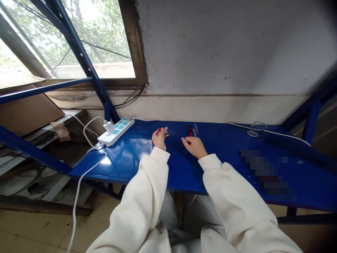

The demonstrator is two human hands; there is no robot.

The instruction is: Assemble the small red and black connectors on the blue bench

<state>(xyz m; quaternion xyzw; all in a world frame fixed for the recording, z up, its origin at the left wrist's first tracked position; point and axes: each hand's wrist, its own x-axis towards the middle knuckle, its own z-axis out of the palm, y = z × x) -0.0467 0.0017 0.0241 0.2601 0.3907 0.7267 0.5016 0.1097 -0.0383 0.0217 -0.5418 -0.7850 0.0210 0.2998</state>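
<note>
My left hand (159, 139) is raised over the blue table, its fingers closed on a small red piece (159, 129). A little clear bit shows by its fingertips, too small to name. To the right, my right hand (194, 146) has its thumb and fingers pressed together. Whatever it may hold is hidden. Just beyond its knuckles is a red and black object (190, 130), partly covered by the hand. Next to that stands a cluster of clear plastic pieces (195, 130). Several tiny clear parts (216, 132) lie in a loose row farther right.
A white power strip (117, 132) with a plug and cable sits at the left end of the blue table (181, 172). Clear round dishes (253, 133) are at the back right. A pixelated dark patch covers the right side. Blue metal posts (106, 105) flank the table.
</note>
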